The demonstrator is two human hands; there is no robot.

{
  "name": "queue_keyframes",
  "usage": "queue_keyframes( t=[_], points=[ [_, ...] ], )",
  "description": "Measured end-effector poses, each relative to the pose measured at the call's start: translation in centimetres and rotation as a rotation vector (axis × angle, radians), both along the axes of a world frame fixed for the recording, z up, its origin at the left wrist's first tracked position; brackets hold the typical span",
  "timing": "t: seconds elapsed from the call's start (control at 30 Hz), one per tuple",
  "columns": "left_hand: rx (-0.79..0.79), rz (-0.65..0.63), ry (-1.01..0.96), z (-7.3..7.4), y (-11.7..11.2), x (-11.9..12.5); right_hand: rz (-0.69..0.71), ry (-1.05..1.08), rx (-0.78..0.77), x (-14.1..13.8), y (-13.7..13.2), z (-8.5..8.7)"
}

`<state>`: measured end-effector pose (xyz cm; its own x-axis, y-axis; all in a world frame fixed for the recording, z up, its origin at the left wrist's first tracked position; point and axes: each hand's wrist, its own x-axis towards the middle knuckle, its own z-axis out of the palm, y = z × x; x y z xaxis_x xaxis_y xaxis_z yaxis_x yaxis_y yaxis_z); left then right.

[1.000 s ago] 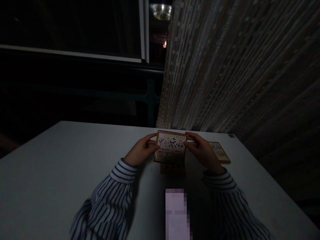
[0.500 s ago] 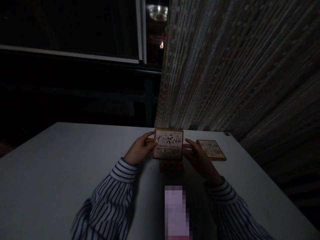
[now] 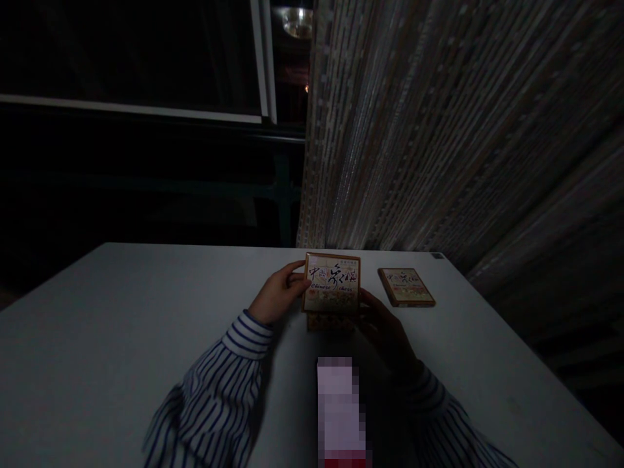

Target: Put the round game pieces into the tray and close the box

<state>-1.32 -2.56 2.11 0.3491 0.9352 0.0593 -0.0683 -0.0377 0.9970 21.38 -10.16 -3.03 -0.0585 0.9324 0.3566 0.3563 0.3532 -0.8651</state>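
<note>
A Chinese chess box with printed characters on its front stands tilted up towards me above the table. My left hand grips its left edge, thumb on the front and fingers behind. Along the lower right edge, my right hand has its fingers closed against the box; their tips are partly hidden in shadow. Just beneath the box shows a dark patterned piece, whose kind I cannot make out. To the right a second Chinese chess box lies flat, touched by neither hand.
A white table spreads under everything. Nearer to me lies a pixelated pale rectangular object. A patterned string curtain hangs behind the table's far right side, and a dark window is at the far left.
My right hand has come in to the box's lower right edge, its fingers no longer spread apart. The view has shifted slightly, and my left hand keeps its hold.
</note>
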Motion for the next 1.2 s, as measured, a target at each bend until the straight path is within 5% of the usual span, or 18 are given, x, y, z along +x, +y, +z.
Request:
queue_keyframes(
  t=[0.57, 0.77, 1.03, 1.2],
  points=[
    [0.106, -0.052, 0.265, -1.9, -2.0, 0.6, -0.08, 0.115, -0.016, 0.9, 0.2, -1.9],
    [0.12, 0.023, 0.172, -3.2, -3.6, 1.3, -0.062, 0.129, -0.036, 0.8, -0.1, -1.9],
    [0.445, 0.278, 0.3, -7.0, -5.1, 1.4, -0.079, 0.016, -0.041, 0.3, -0.4, -1.8],
    [0.575, 0.28, 0.418, -8.0, -5.1, 1.6, -0.065, -0.063, 0.02, 0.1, -0.2, -2.2]
  ],
)
